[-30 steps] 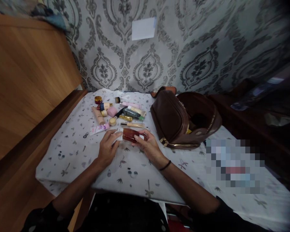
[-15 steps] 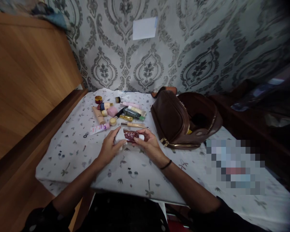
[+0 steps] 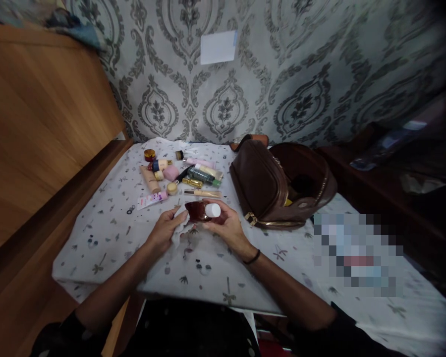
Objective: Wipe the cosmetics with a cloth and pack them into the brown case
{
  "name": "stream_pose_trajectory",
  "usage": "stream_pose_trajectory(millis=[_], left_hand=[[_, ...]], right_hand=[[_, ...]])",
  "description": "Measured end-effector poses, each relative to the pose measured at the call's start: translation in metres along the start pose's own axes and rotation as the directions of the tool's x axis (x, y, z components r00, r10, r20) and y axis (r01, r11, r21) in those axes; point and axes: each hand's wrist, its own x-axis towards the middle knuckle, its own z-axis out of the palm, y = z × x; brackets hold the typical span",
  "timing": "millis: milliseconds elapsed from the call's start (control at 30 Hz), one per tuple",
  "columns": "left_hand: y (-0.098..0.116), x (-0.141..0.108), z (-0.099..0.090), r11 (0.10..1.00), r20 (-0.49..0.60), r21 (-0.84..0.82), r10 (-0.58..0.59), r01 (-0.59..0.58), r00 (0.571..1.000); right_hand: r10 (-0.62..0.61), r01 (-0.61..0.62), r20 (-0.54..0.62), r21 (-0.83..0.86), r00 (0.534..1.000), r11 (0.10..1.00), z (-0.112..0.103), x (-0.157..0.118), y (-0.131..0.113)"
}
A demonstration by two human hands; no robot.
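In my right hand (image 3: 228, 225) is a small bottle (image 3: 196, 210) of dark reddish-brown colour with a white cap (image 3: 213, 210). The fingers wrap its capped end, and the cap points toward me and to the right. My left hand (image 3: 164, 229) is closed on a crumpled white tissue (image 3: 180, 227), which touches the bottle's left end. Just beyond the hands lie a tan slim tube (image 3: 202, 193), a gold tube (image 3: 192, 183), a small round pot (image 3: 172, 188) and a white-and-pink squeeze tube (image 3: 151, 200).
A brown leather bag (image 3: 258, 181) stands unzipped on the right of the patterned tablecloth (image 3: 111, 238). More cosmetics lie behind, including a green-capped bottle (image 3: 202, 175) and a dark red jar (image 3: 149, 155). A wooden cabinet (image 3: 48, 114) bounds the left side. A blurred-out patch (image 3: 357, 253) covers something at right.
The bottle has turned so its white cap faces me more. My left hand has drawn slightly left and down, and more of the white tissue shows in it.
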Motion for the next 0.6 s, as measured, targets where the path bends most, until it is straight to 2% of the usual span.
stream_pose_trajectory(millis=[133,267,333,400,467,500,567,600], left_hand=[[-0.003,-0.001,0.002,0.999,0.022,-0.043,-0.032,0.033,0.999],[-0.008,-0.003,0.005,0.998,0.024,0.012,-0.058,0.058,0.998],[-0.009,-0.004,0.004,0.998,-0.012,0.062,0.009,-0.008,1.0],[-0.007,-0.006,0.002,0.977,-0.05,0.164,0.148,-0.138,0.988],[0.0,-0.008,0.0,0.893,-0.057,0.332,0.339,-0.302,0.939],[0.004,-0.01,-0.001,0.811,-0.037,0.437,0.448,-0.389,0.893],[0.013,-0.013,-0.002,0.558,0.084,0.635,0.637,-0.534,0.767],[0.016,-0.014,-0.002,0.404,0.184,0.707,0.687,-0.58,0.703]], right_hand=[[-0.026,0.027,0.031,-0.02,0.999,0.999,0.003,0.0,0.003],[-0.052,0.055,0.064,-0.033,0.997,0.998,0.003,-0.001,0.0],[-0.063,0.065,0.051,-0.028,0.997,0.998,0.001,-0.001,-0.001],[-0.07,0.071,0.017,-0.07,0.997,0.995,-0.001,-0.001,-0.002],[-0.071,0.066,-0.024,-0.151,0.997,0.986,-0.004,0.0,-0.002],[-0.065,0.057,-0.033,-0.19,0.997,0.98,-0.004,0.0,-0.001],[-0.048,0.043,-0.015,-0.25,0.999,0.967,-0.005,0.0,-0.001],[-0.046,0.048,0.012,-0.276,0.999,0.96,-0.004,0.0,-0.001]])
